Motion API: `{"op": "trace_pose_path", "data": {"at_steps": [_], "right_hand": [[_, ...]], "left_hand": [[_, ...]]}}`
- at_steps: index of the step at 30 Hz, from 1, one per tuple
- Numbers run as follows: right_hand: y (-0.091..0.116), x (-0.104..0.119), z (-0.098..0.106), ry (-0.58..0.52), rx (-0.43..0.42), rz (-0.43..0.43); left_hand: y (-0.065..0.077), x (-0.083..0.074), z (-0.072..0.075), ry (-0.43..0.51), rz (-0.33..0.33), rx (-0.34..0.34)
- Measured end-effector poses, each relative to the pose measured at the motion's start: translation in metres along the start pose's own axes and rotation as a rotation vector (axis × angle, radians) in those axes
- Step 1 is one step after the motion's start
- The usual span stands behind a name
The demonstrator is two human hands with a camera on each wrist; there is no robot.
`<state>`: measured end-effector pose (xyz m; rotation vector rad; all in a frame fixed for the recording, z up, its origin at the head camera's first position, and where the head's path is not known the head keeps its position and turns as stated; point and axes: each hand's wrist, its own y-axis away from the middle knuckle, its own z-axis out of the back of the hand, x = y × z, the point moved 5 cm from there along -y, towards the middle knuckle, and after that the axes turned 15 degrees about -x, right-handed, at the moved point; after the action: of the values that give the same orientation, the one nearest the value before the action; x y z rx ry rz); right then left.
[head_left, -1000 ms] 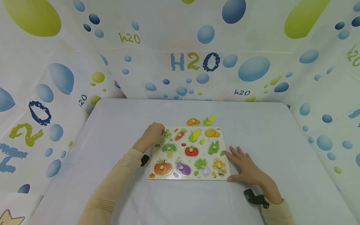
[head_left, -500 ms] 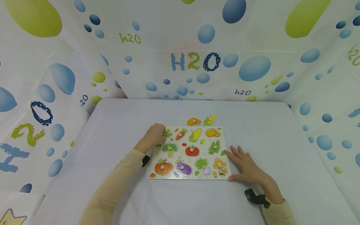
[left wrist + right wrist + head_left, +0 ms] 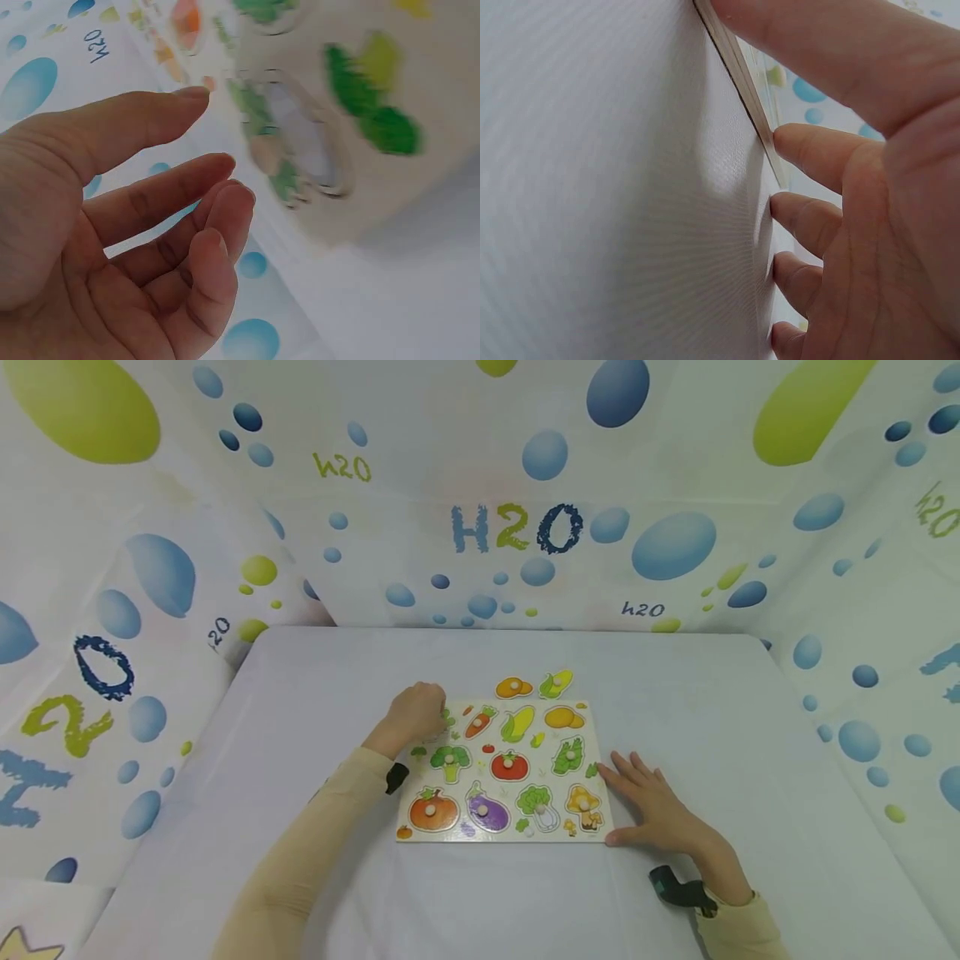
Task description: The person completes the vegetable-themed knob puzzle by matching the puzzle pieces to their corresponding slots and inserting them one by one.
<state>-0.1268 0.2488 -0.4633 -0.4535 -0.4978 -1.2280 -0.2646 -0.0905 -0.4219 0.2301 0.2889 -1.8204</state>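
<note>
A wooden knob puzzle board (image 3: 465,781) with vegetable pieces lies flat on the table. My left hand (image 3: 411,720) is at its far left corner, covering part of a green leafy piece. The left wrist view shows that hand's thumb and loosely bent fingers apart, holding nothing. Just beyond the fingertips, the green leafy piece (image 3: 259,120) with a round knob sits askew beside a pale recess; it is blurred. My right hand (image 3: 656,806) is spread at the board's right side, its thumb and index fingertip touching the edge (image 3: 739,71).
Beyond the board's far edge lie a loose potato piece (image 3: 513,687) and a loose corn piece (image 3: 556,684). Carrot (image 3: 478,722), broccoli (image 3: 450,762), tomato (image 3: 509,767), pumpkin (image 3: 433,811) and other knobbed pieces sit in the board. A white cloth (image 3: 510,902) covers the table.
My left hand has shifted slightly right over the board's far left corner. My right hand, the board and the loose pieces stay where they were.
</note>
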Motion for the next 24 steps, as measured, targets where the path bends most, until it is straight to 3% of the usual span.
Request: {"op": "trace_pose_path", "data": {"at_steps": [8,17,24], "right_hand": [[0.000,-0.002,-0.001,0.011,-0.001,0.005],[0.001,-0.001,-0.002,-0.001,0.001,0.004],[0.001,-0.004,-0.003,0.015,-0.006,0.013]], "left_hand": [[-0.035,-0.033,0.007,0.023,-0.064,-0.083],[-0.072,-0.060,-0.017,0.115,-0.076,-0.102],[-0.085,-0.072,-0.031,0.159,-0.069,-0.086]]}}
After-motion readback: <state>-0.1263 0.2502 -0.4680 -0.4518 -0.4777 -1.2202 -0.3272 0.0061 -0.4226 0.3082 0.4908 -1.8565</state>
